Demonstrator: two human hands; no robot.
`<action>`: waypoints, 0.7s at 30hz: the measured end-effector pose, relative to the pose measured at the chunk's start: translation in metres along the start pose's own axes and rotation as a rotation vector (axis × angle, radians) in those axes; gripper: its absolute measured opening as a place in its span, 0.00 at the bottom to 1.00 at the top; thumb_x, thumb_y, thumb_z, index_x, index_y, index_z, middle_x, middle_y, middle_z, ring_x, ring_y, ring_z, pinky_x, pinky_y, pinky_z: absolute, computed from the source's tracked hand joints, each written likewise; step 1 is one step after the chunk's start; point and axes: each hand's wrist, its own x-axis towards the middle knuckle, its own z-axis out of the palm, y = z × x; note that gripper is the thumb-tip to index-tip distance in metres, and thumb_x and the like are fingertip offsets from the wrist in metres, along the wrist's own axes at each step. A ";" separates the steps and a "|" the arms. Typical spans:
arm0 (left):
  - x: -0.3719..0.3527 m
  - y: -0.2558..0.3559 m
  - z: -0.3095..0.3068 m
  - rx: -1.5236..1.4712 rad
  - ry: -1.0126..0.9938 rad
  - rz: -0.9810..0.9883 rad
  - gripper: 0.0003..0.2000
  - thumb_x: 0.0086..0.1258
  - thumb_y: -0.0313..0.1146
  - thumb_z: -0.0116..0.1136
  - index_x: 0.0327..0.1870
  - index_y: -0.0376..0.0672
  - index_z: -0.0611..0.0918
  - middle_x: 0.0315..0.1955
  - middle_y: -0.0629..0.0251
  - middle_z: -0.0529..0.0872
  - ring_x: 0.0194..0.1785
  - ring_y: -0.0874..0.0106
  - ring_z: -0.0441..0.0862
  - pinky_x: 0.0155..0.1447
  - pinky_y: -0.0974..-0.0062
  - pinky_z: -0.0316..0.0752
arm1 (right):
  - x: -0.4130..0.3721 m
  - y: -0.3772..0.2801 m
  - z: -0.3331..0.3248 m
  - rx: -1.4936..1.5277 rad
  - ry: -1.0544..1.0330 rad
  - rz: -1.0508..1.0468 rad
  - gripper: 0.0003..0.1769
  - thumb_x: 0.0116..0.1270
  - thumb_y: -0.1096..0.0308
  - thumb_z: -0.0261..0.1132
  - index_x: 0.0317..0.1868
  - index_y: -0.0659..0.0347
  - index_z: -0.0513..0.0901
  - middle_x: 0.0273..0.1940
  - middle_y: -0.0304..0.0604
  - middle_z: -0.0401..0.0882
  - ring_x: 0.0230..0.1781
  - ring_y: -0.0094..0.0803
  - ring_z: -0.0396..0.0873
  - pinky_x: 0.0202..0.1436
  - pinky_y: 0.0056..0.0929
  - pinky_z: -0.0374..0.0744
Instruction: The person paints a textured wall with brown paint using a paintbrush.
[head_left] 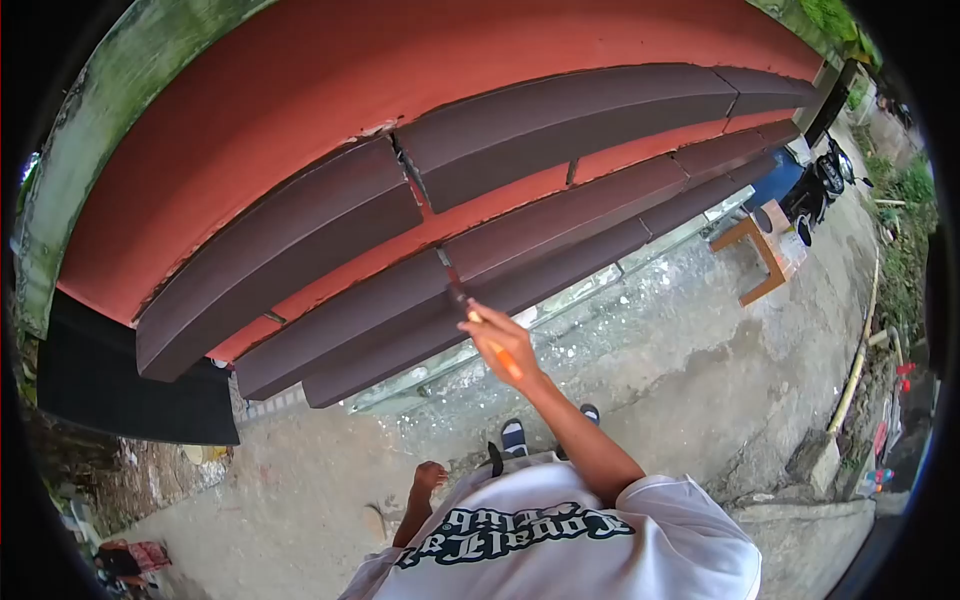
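My right hand [498, 345] is closed around a paintbrush [511, 365] with an orange handle. The brush's dark bristles touch or nearly touch the dark brown ledge [360, 318], just below a vertical joint [446, 263] where bare grey and reddish patches show. Another joint [408, 172] in the upper brown ledge [570, 118] has rough, chipped edges. Low beside my body hangs my left hand [430, 475], its fingers curled in with nothing visible in them.
Red wall [300, 80] rises behind the stepped ledges. A brown wooden frame-like piece [752, 260] and a parked motorcycle [825, 185] stand to the right. A black panel [130, 375] is at the left. My sandalled feet [514, 437] are on paint-spotted concrete [650, 345].
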 end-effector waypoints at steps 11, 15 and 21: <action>-0.022 0.004 0.016 0.053 0.033 0.090 0.10 0.69 0.38 0.54 0.41 0.43 0.83 0.34 0.60 0.89 0.34 0.67 0.87 0.40 0.64 0.79 | 0.031 0.062 -0.091 -0.309 0.474 0.223 0.12 0.73 0.76 0.62 0.52 0.60 0.90 0.65 0.59 0.79 0.63 0.52 0.82 0.64 0.40 0.80; -0.022 0.002 0.010 0.032 0.033 0.030 0.10 0.70 0.39 0.53 0.41 0.44 0.82 0.34 0.61 0.89 0.35 0.67 0.87 0.41 0.64 0.79 | 0.014 0.039 -0.034 -0.322 0.324 0.098 0.14 0.65 0.79 0.68 0.49 0.57 0.91 0.66 0.58 0.78 0.62 0.48 0.83 0.61 0.38 0.83; -0.015 0.002 0.006 0.018 -0.011 0.003 0.11 0.72 0.40 0.51 0.43 0.45 0.82 0.35 0.61 0.89 0.35 0.67 0.87 0.42 0.64 0.79 | -0.017 -0.002 -0.001 0.057 -0.013 0.021 0.13 0.62 0.82 0.68 0.45 0.60 0.91 0.66 0.60 0.78 0.60 0.48 0.85 0.59 0.36 0.85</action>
